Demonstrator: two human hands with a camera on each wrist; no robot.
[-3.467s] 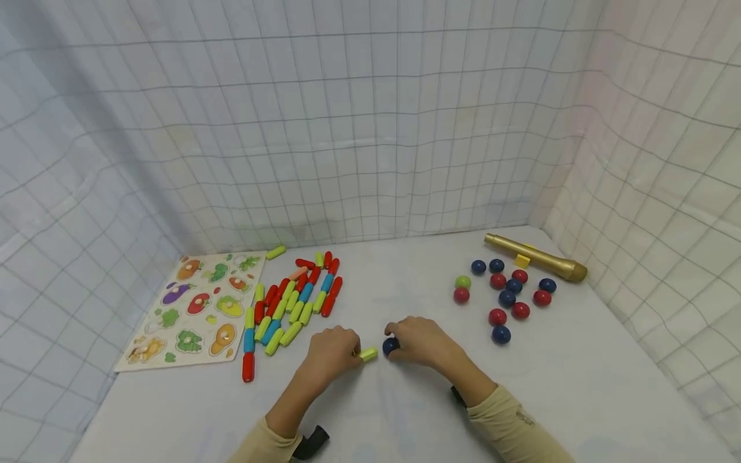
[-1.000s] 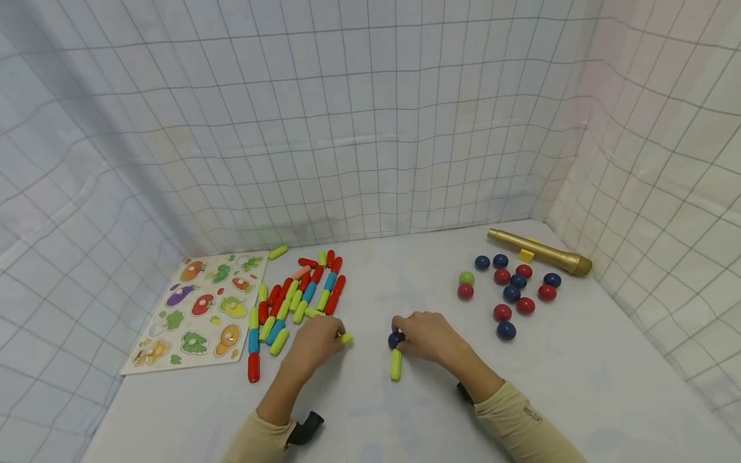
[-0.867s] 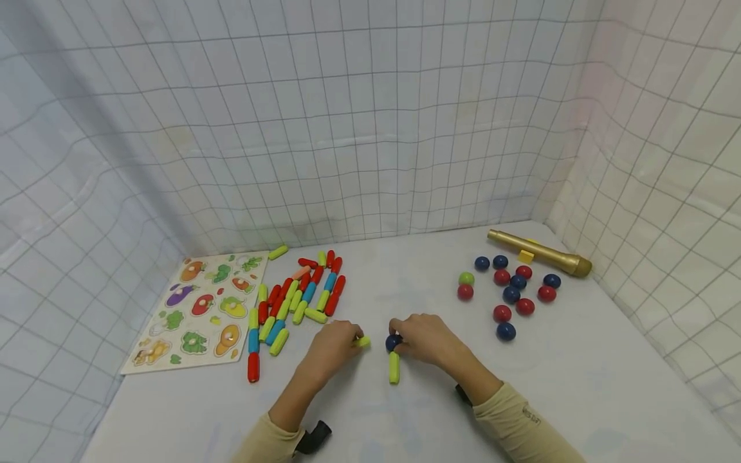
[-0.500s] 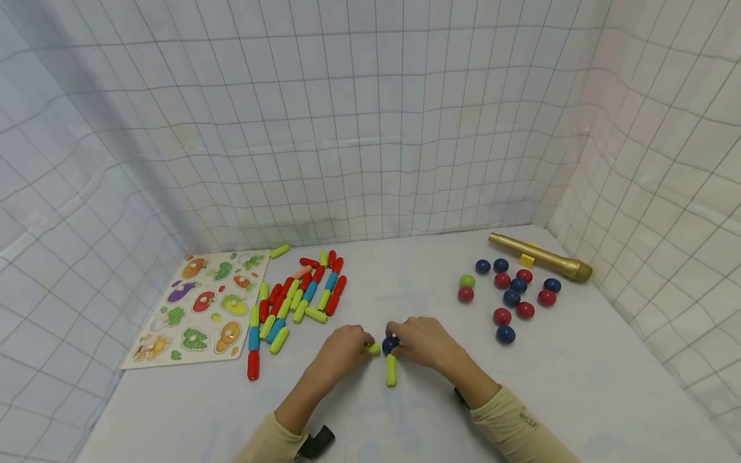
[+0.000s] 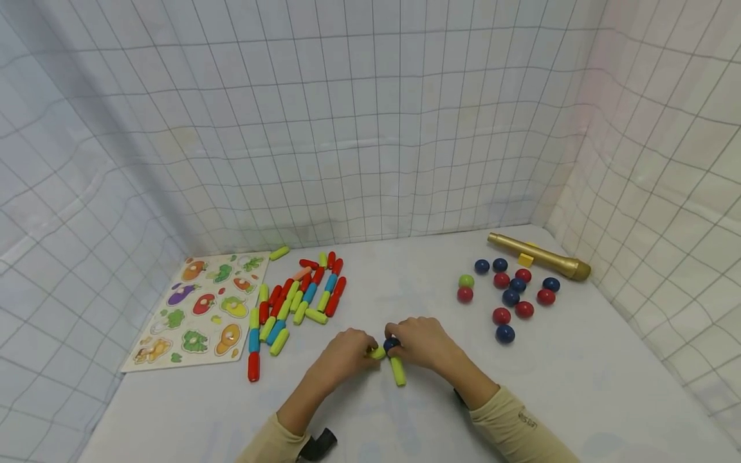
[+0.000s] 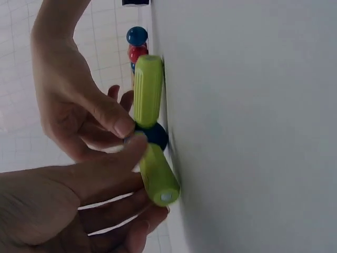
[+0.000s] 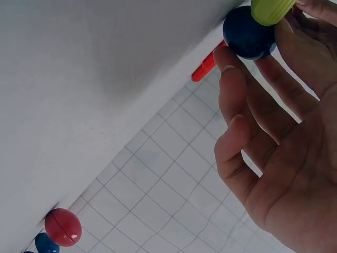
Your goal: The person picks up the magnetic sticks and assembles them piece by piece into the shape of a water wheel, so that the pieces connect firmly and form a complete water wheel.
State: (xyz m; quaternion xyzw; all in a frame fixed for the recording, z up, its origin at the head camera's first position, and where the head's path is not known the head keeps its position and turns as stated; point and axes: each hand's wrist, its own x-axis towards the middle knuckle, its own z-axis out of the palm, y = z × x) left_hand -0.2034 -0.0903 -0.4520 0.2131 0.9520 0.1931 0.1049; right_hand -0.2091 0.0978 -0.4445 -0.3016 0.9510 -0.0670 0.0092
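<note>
Near the table's middle, my right hand (image 5: pixel 425 342) pinches a dark blue ball (image 5: pixel 390 345) between thumb and fingers. A green toy building stick (image 5: pixel 398 373) extends from the ball toward me, lying close to the tabletop. My left hand (image 5: pixel 346 355) pinches a second green stick (image 5: pixel 379 353), whose far end meets the ball's left side. In the left wrist view, both sticks meet the blue ball (image 6: pixel 159 137) at an angle, and the held stick (image 6: pixel 158 176) has a silver disc on its end. The right wrist view shows the ball (image 7: pixel 246 34) at the fingertips.
Several red, green and blue sticks (image 5: pixel 310 292) lie at left, beside a vegetable puzzle board (image 5: pixel 130 366). Several red, blue and green balls (image 5: pixel 511 297) sit at right. Behind them lies a gold microphone-like toy (image 5: pixel 541 255). Grid-patterned cloth walls (image 5: pixel 376 180) enclose the table.
One green stick has joined the ball's near side since the oldest frame. My left hand has since brought another green stick rightward from the pile to the ball. The right hand stays nearly in place.
</note>
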